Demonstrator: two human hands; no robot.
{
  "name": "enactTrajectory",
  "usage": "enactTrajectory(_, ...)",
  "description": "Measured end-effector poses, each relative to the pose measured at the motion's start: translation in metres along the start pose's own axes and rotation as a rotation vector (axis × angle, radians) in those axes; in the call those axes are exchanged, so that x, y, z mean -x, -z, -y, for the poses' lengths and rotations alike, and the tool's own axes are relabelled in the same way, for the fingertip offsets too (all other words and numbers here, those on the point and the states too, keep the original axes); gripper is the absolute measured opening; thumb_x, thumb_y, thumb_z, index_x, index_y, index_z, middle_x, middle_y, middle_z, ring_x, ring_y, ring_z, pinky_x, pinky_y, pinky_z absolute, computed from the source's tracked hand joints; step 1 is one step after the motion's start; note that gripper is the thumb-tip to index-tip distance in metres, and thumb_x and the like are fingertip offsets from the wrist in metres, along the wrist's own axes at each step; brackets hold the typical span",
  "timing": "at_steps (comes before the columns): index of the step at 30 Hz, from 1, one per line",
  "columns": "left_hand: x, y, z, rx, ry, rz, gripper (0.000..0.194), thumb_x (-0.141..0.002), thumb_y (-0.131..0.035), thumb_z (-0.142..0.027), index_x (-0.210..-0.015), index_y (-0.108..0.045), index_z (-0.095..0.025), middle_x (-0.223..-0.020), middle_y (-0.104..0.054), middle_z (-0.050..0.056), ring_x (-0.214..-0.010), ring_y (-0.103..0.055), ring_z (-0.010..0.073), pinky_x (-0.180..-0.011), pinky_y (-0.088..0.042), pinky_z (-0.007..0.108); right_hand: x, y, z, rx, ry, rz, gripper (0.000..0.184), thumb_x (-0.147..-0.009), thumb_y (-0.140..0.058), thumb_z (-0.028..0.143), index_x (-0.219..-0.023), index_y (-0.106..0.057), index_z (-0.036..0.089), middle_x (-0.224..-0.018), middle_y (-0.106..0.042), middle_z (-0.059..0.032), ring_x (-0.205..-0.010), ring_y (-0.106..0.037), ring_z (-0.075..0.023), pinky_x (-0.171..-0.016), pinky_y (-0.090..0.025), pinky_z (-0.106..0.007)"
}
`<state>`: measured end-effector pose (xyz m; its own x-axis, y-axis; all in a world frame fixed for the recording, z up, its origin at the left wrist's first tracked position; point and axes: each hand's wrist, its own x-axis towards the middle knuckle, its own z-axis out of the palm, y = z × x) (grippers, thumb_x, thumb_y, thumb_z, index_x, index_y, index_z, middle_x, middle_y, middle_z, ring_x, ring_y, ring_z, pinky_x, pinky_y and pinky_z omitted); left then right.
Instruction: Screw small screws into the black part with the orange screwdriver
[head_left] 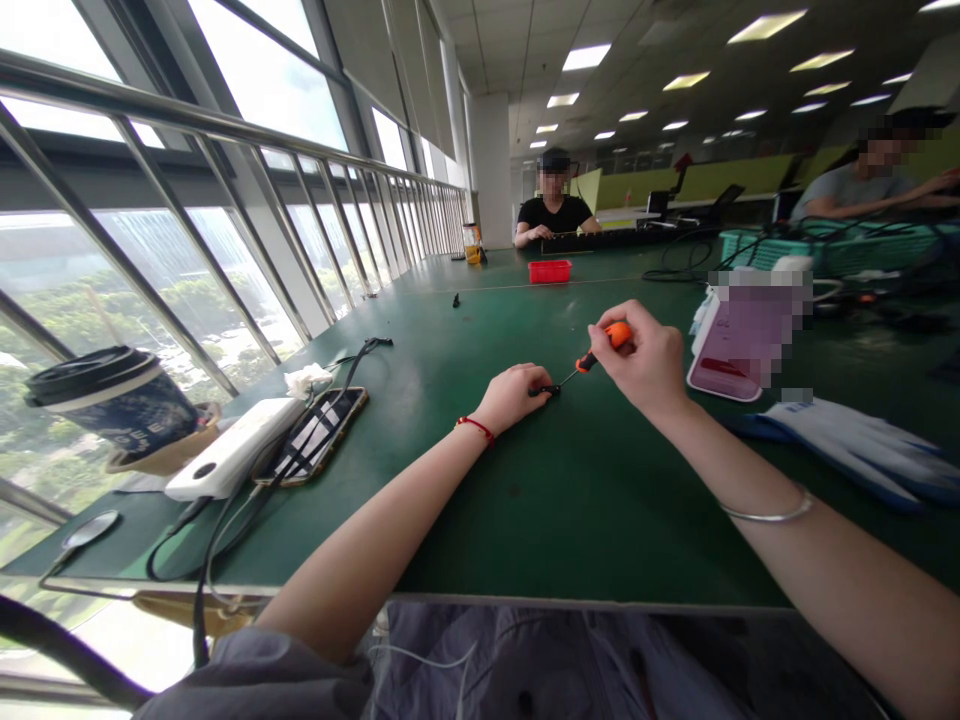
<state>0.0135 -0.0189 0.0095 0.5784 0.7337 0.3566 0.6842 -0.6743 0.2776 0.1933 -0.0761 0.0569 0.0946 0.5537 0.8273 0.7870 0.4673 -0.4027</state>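
My right hand (641, 355) is closed around the handle of an orange and black screwdriver (587, 361). Its thin shaft slants down to the left, and the tip meets a small black part (553, 389) on the green table (555, 500). My left hand (516, 396) rests on the tabletop with its fingers closed on that part, holding it by its left end. The fingers cover some of it, so its exact kind does not show.
To the left lie a phone (319, 435), a white power bank (236, 448), cables and a dark cup (116, 400). At right are a pink-screened device (739, 340) and white-blue gloves (862, 450). Farther back stand a red tray (550, 271) and a teal basket (761, 248); two people sit beyond.
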Motion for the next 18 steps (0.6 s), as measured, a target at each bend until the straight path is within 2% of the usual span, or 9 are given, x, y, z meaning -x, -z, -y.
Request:
enactTrajectory(4,0.0005,0.0025,-0.0031,-0.047,0.007,0.011,0.015,-0.081,-0.055,-0.023,-0.091,-0.065,-0.020,-0.092,-0.066,0.002,-0.086,-0.062,0.0163,-0.075,-0.049,0.026,0.0018,-0.0001,0.0002,0.002,0.062,0.003,0.016,-0.077,-0.048,0.037,-0.086,-0.050,0.024,-0.054,-0.052,0.0031,-0.048,-0.052,-0.0167,-0.052,-0.036,-0.028)
enactTrajectory(7,0.0008,0.0029,-0.0038,-0.089,0.001,-0.001,0.016,-0.082,-0.053,-0.022,-0.092,-0.065,-0.021,-0.094,-0.066,0.002,-0.088,-0.061,0.0170,-0.076,-0.049,0.026,0.0031,-0.0013,-0.0029,-0.001,0.116,0.020,0.021,-0.076,-0.045,0.031,-0.095,-0.048,0.023,-0.059,-0.056,0.0018,-0.054,-0.055,-0.0185,-0.054,-0.037,-0.029)
enactTrajectory(11,0.0007,0.0022,-0.0027,-0.108,-0.011,-0.007,0.016,-0.082,-0.052,-0.021,-0.092,-0.065,-0.020,-0.094,-0.065,0.003,-0.088,-0.061,0.0177,-0.077,-0.050,0.028,0.0035,-0.0032,-0.0026,0.042,0.091,0.022,0.016,-0.079,-0.047,0.037,-0.087,-0.050,0.023,-0.057,-0.055,0.0018,-0.050,-0.053,-0.0171,-0.053,-0.035,-0.028)
enactTrajectory(14,0.0001,0.0020,-0.0017,-0.103,0.001,-0.006,0.016,-0.081,-0.053,-0.020,-0.092,-0.064,-0.019,-0.095,-0.065,0.004,-0.087,-0.062,0.0175,-0.076,-0.050,0.027,0.0037,-0.0040,0.0008,0.065,0.063,0.029,0.022,-0.080,-0.050,0.045,-0.077,-0.050,0.024,-0.053,-0.052,0.0024,-0.047,-0.051,-0.0160,-0.051,-0.034,-0.027)
enactTrajectory(18,-0.0006,0.0019,-0.0011,-0.086,0.016,-0.005,0.016,-0.081,-0.052,-0.019,-0.092,-0.064,-0.019,-0.096,-0.065,0.004,-0.087,-0.062,0.0174,-0.076,-0.050,0.027,0.0052,-0.0050,0.0014,0.046,0.120,0.028,0.019,-0.078,-0.051,0.039,-0.088,-0.052,0.023,-0.056,-0.054,0.0020,-0.052,-0.054,-0.0174,-0.055,-0.037,-0.028)
